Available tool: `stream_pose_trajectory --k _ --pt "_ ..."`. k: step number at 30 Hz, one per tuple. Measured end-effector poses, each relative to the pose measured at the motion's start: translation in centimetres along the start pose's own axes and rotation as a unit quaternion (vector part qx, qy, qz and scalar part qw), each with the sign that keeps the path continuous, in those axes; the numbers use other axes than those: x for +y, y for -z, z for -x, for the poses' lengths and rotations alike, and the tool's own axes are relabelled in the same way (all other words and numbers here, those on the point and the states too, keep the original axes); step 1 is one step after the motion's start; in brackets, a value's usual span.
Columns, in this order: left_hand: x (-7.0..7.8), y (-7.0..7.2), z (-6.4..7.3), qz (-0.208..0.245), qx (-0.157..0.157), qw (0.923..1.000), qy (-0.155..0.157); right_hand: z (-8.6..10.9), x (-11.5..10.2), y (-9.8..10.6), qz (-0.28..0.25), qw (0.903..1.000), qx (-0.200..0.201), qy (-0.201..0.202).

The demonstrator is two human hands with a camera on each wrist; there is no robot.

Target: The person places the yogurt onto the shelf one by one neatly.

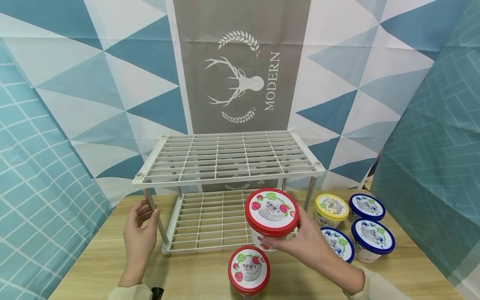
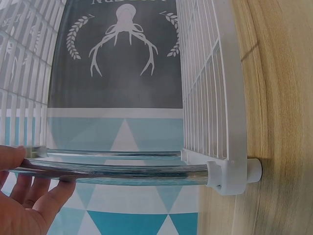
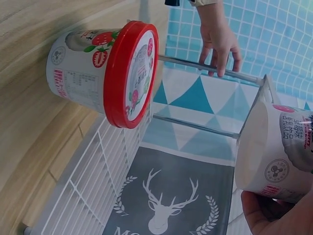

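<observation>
My right hand (image 1: 309, 243) grips a paper tub with a red lid and strawberry pictures (image 1: 271, 211) by its side. The tub is raised off the table, in front of the right part of a white two-tier wire rack (image 1: 225, 179). A second red-lidded strawberry tub (image 1: 249, 270) stands upright on the table just nearer to me. At the rack's front left corner, my left hand (image 1: 140, 233) pinches the metal post (image 2: 122, 173), thumb on one side and fingers on the other. In the right wrist view the bottom of the held tub (image 3: 274, 152) shows.
To the right of the rack stand a yellow-lidded tub (image 1: 331, 207) and several blue-lidded tubs (image 1: 373, 235), close together. A patterned cloth (image 1: 240, 25) hangs behind the rack. The wooden table (image 1: 101, 258) runs up to tiled-pattern cloth on the left.
</observation>
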State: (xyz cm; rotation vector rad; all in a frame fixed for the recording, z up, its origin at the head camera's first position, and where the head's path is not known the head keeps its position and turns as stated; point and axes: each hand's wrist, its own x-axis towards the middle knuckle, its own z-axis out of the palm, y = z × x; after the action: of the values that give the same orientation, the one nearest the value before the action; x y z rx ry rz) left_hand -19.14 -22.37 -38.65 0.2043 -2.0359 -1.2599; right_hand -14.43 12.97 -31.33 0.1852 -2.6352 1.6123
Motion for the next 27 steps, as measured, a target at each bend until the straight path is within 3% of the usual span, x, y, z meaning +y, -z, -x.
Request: stream_pose_trajectory --k 27 --pt "0.1 0.0 0.1 0.002 0.006 0.9999 -0.008 -0.3 -1.7 0.0 0.008 0.998 0.006 0.062"
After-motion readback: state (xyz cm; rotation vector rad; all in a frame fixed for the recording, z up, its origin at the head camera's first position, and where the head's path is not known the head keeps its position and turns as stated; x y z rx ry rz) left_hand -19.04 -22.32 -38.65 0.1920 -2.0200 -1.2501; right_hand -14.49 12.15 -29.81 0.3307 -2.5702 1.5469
